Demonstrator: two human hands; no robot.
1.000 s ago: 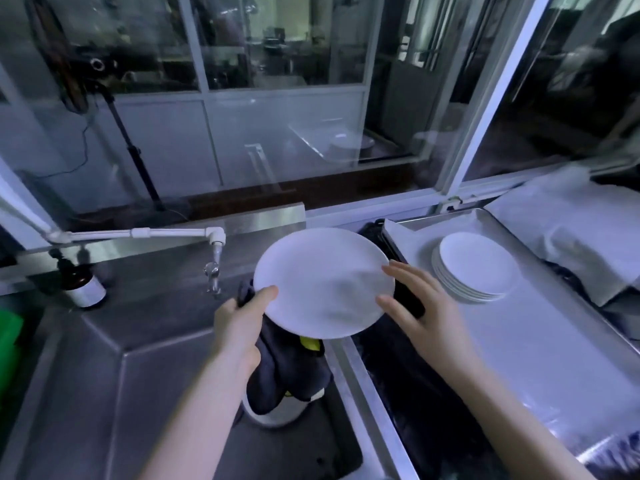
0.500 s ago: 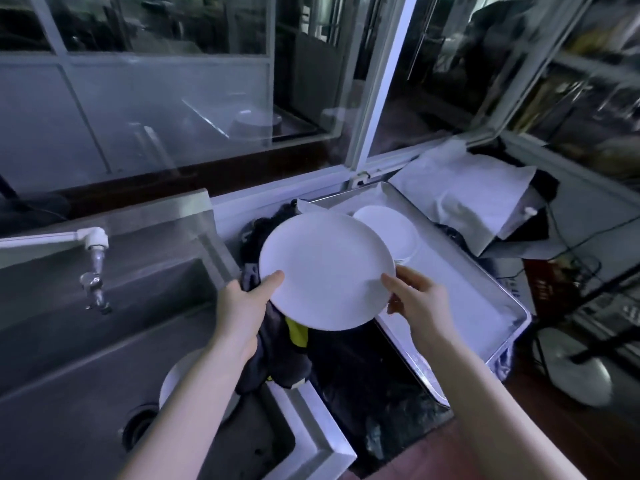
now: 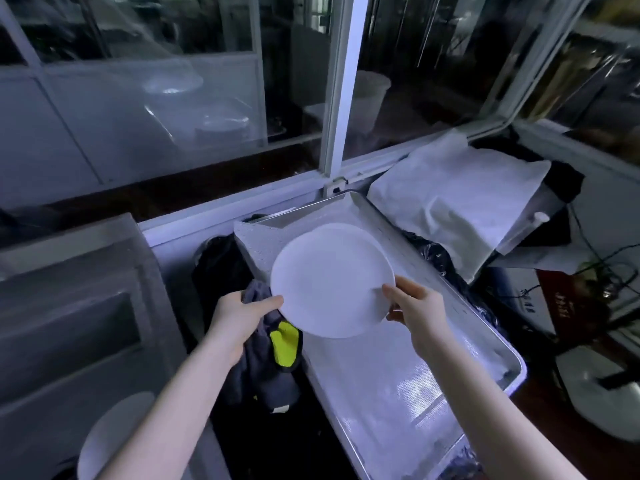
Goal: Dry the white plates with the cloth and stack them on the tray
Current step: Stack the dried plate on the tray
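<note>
A white plate (image 3: 330, 285) is held between both hands above the metal tray (image 3: 398, 393). My left hand (image 3: 239, 317) grips its left rim together with a dark grey cloth (image 3: 266, 372) that has a yellow patch and hangs below the hand. My right hand (image 3: 415, 306) pinches the plate's right rim, thumb on top. A thin edge of the stack of white plates (image 3: 346, 227) on the tray peeks out just behind the held plate; the rest of the stack is hidden.
A steel sink (image 3: 69, 323) lies at the left with another white plate (image 3: 110, 434) in it. White fabric (image 3: 457, 199) is heaped beyond the tray at the right. A window frame (image 3: 341, 98) rises behind. Black sheeting (image 3: 214, 265) lies between sink and tray.
The plate and both hands have moved right, from beside the sink to above the tray, over the stack. The view has swung right; the tap has left the view.
</note>
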